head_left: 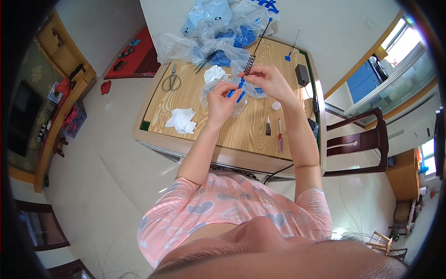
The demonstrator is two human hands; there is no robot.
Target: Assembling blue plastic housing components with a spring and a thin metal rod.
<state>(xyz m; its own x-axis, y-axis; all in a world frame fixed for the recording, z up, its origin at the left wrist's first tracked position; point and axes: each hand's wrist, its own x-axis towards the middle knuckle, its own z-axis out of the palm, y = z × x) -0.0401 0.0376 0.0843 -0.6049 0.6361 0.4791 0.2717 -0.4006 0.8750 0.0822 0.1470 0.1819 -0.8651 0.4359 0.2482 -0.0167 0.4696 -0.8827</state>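
Nearest my camera is the wearer's head (283,255), along the near edge, and beyond it the pink patterned top (200,204). Both forearms reach out over the wood-grain surface (241,135). I see the left hand (220,102) pinching a small forked blue piece (240,96) above the middle of the surface; the right hand (267,81) is narrowed on the lower end of a black coil (250,64) just beyond it. Fingers cover where the two meet, so I can't tell whether they're joined.

My main worry is that hidden junction: both grips look fingertip-small, so a sideways twist could make the blue piece slip away. It might then drop into the crumpled clear plastic (240,109) below and be hard to find. The coil looks springy, so losing it under tension could let it flick. Its long stem points toward the plastic bags (174,49) at the far side, and a careless swing might snag its blue tip (270,19) there. The right forearm also passes close to the screwdriver (280,139); a low sweep could roll that, or knock the small black tube (268,126) just left of it.
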